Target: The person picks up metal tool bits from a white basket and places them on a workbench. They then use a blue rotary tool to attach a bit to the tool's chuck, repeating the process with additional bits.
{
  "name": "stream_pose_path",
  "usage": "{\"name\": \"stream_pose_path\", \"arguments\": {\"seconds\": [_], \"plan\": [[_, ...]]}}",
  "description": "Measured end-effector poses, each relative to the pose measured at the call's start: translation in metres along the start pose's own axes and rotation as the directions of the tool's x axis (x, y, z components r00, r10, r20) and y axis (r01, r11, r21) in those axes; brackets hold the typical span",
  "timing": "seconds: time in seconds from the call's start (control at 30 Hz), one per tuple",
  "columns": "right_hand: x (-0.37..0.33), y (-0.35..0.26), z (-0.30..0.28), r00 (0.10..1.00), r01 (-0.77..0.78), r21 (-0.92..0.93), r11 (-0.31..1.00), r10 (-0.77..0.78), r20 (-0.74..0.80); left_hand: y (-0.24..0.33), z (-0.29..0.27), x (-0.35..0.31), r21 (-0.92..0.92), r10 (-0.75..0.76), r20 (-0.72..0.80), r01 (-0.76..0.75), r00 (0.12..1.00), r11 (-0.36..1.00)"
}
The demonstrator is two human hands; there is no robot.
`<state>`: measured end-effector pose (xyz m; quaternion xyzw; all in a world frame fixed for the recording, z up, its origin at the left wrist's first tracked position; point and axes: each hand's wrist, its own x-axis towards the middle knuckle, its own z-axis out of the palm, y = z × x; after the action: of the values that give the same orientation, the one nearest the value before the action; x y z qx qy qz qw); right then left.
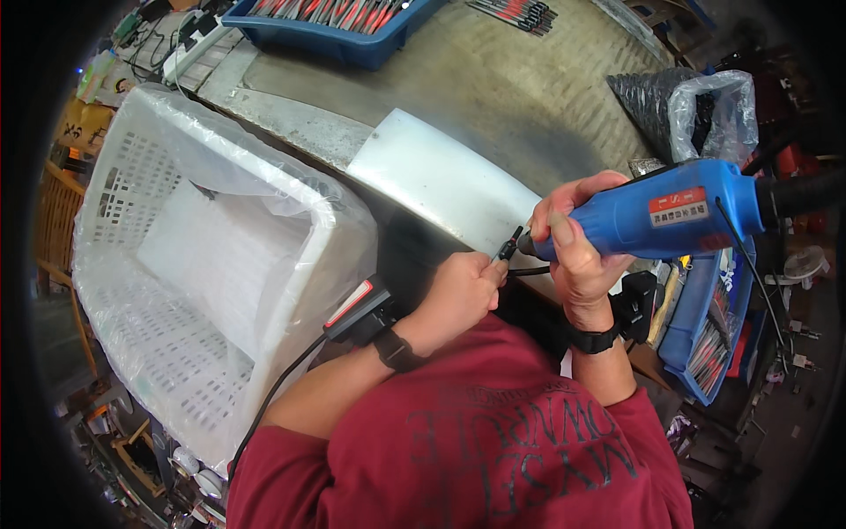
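Maroon cloth shirt (370, 441) lay at six o'clock. Toward three, our right hand (577, 238) wrapped around a blue, cylindrical plastic power driver (639, 212); just beside it, our left hand (463, 286) pinched a slim, dark rod (508, 248). Weak pinching, we judged, could let the rod twist.

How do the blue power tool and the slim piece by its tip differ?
The blue power tool is bulky; the slim piece is far smaller. The power tool is mostly blue, the slim piece mostly dark. The right hand grips the power tool; the left hand holds the slim piece. Both are hand-held.
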<state>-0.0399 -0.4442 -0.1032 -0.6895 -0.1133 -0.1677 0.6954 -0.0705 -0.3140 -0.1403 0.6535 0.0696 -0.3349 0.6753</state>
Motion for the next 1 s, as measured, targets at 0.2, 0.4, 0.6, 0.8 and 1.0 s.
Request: {"name": "stream_pose_path", "arguments": {"seconds": [0.2,0.4,0.6,0.8,1.0], "plan": [[0.002,-0.014,0.007,1.000,-0.007,0.120,0.993,0.004,0.022,0.001,-0.001,-0.001,0.009,0.025,0.000,-0.025,1.000,1.000],[0.006,-0.020,0.009,1.000,-0.021,0.185,0.982,0.023,-0.006,0.000,-0.001,-0.001,-0.084,-0.026,0.066,0.032,0.997,0.996],[0.007,-0.020,0.010,0.999,-0.030,0.194,0.981,0.032,-0.009,-0.001,0.000,0.000,-0.094,-0.009,0.050,0.014,0.999,0.995],[0.009,-0.019,0.010,1.000,-0.020,0.232,0.972,0.019,0.007,-0.001,0.001,0.000,-0.092,-0.010,0.038,0.013,0.999,0.996],[0.009,-0.021,0.012,0.998,-0.065,0.278,0.958,0.068,-0.001,0.000,0.001,-0.001,-0.118,-0.026,0.032,0.030,0.999,0.993]]}}
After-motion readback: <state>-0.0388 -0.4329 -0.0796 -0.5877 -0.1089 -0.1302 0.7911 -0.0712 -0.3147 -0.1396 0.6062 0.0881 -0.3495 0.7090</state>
